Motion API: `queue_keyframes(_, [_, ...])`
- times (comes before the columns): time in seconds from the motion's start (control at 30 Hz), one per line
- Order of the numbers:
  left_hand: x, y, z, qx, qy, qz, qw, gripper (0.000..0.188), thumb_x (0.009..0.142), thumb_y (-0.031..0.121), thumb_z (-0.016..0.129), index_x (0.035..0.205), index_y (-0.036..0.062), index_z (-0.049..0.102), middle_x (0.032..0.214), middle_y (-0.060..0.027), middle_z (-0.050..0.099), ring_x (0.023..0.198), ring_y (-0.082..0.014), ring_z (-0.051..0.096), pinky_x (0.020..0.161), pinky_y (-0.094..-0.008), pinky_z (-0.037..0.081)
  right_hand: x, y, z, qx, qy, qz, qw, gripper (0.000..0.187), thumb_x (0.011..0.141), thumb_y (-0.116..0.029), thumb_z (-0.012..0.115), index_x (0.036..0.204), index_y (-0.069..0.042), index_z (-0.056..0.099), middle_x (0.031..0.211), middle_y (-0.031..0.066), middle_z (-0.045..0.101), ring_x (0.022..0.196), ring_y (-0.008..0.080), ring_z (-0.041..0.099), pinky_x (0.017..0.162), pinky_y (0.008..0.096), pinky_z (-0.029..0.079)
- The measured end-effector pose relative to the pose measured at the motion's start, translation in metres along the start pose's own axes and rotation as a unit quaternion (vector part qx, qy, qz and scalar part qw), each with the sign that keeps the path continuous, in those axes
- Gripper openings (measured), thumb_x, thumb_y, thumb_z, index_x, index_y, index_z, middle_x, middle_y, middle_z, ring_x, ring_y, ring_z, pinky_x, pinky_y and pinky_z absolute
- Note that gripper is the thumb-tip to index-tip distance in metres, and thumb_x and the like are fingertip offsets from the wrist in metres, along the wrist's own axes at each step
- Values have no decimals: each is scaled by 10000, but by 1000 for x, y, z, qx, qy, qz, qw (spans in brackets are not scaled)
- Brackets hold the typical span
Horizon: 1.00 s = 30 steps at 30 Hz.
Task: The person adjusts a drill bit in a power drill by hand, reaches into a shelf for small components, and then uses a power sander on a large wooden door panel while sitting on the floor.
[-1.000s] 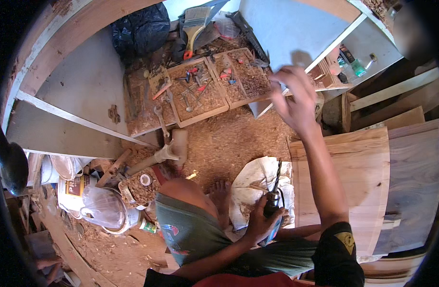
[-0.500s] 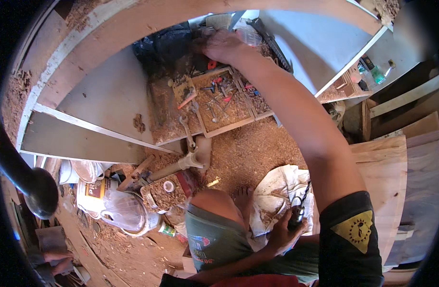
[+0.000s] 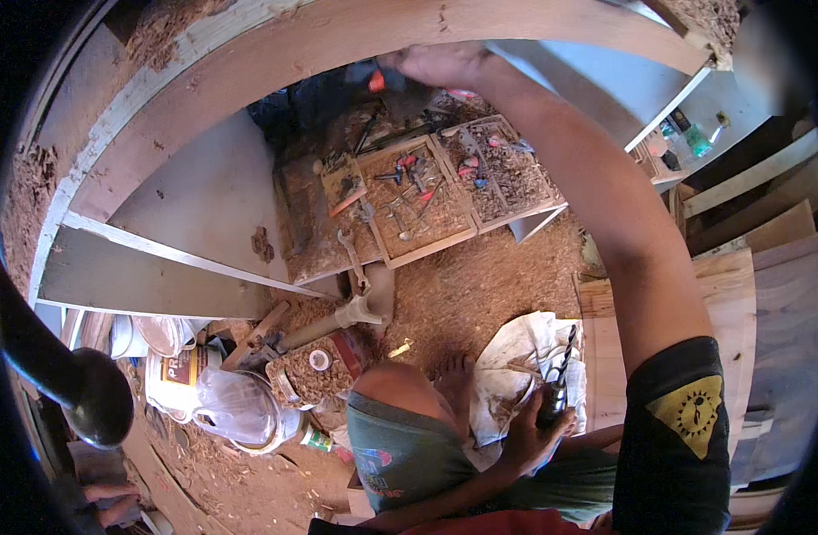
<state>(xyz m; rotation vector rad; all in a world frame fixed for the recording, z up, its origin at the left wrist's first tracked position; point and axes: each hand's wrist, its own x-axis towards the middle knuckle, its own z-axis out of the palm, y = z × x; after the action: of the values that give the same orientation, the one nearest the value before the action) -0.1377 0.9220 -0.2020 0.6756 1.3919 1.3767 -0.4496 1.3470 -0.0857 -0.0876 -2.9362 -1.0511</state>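
Observation:
My left hand [image 3: 532, 437] is closed round the dark chuck of a drill [image 3: 552, 406]. A long twist bit [image 3: 565, 357] points up from it; my hand hides the rest. My right arm reaches far forward into a cabinet, and my right hand [image 3: 445, 67] is just under its curved wooden front edge [image 3: 364, 58]. Its fingers are in shade and partly hidden, beside a red piece [image 3: 376, 82]. Below the right hand lie shallow wooden trays [image 3: 431, 250] of shavings, bits and small red and blue parts. An open-ended wrench [image 3: 354, 259] rests at their left.
A white cloth [image 3: 507, 357] lies beside my foot. Wide wooden boards [image 3: 605, 330] stand at right. At left are a grey pipe [image 3: 360, 312], a jar of shavings [image 3: 306, 379], buckets [image 3: 284, 419] and a black curved arm [image 3: 101, 401]. Another person's hand [image 3: 113, 504] shows at lower left.
My view has shifted, and the cabinet edge now covers more of the back. My right hand is slightly higher, revealing more of the right tray. My left hand still holds the drill.

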Motion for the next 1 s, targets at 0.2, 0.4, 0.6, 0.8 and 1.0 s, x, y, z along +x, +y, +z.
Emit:
queue_keyframes(0.2, [0,-1,-2,-15,-2,-52,999,517,903,334,763,1298,85,541,955,-98,666,857,-229,653,802,-372,526,-3,27,-21,38,122,105,986,392,986,-272,485,1369,-228,555,1313,52,638,1166,262,647,1048,395,470])
queue_keyframes(0.4, [-1,-5,-3,45,16,14,999,484,930,266,734,1281,-11,549,951,-110,663,865,-195,657,789,-349,529,-10,25,-24,47,151,126,979,344,979,-284,494,1298,-209,599,1261,69,662,1152,272,655,1027,421,484])
queue_keyframes(0.6, [-4,-13,-1,40,-10,-26,999,511,900,310,759,1297,71,543,988,-121,671,884,-246,661,818,-383,526,-13,25,-31,52,171,135,975,309,972,-296,503,1226,-190,642,1209,86,686,1138,283,663,1006,446,498])
queue_keyframes(0.8, [-3,4,0,-37,14,1,999,468,923,279,752,1245,-8,571,954,-95,656,814,-175,624,748,-330,518,1,9,-44,81,178,131,972,292,965,-308,512,1155,-172,686,1157,103,711,1124,294,670,985,472,511])
queue_keyframes(1.0, [-4,-5,-3,22,-5,-31,999,475,895,272,750,1273,59,558,1039,-142,679,962,-283,677,878,-410,521,15,-30,-54,276,72,137,948,310,986,-316,491,1090,-133,719,1165,129,707,1125,330,663,1000,471,499])
